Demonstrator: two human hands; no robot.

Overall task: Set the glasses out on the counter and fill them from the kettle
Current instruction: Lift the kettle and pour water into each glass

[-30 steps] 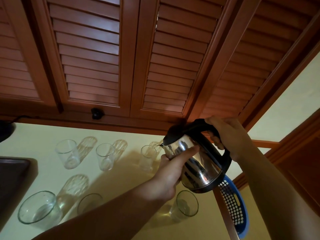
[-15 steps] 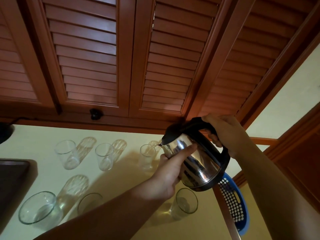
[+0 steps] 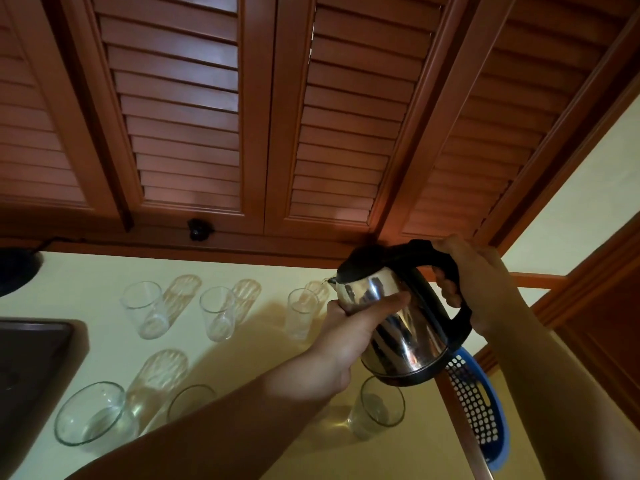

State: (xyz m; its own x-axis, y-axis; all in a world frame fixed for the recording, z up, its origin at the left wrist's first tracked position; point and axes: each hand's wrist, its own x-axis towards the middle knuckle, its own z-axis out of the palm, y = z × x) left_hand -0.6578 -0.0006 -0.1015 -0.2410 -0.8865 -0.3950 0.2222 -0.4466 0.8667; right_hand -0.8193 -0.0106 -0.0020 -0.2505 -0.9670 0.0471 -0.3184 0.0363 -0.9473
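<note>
Counting the glassware gives six glasses: a far row of three, the left far glass [image 3: 145,308], the middle far glass [image 3: 219,311] and the right far glass [image 3: 302,311], and a near row of three, the wide near-left glass [image 3: 90,412], a near-middle glass [image 3: 188,400] partly hidden behind the forearm, and the near-right glass [image 3: 379,407]. One kettle [image 3: 398,317] and one blue perforated basket [image 3: 481,410] at lower right complete the count. They stand on a pale yellow counter [image 3: 104,344] under dim light, with louvred wooden doors [image 3: 187,109] filling the upper frame and a dark tray-like edge [image 3: 31,358] at left. The steel kettle hangs tilted in mid-right frame, its spout just above the right far glass. The right hand [image 3: 474,282] has its fingers wrapped round the black handle; the left hand [image 3: 349,327] cups the steel body, thumb pressed flat across it.
</note>
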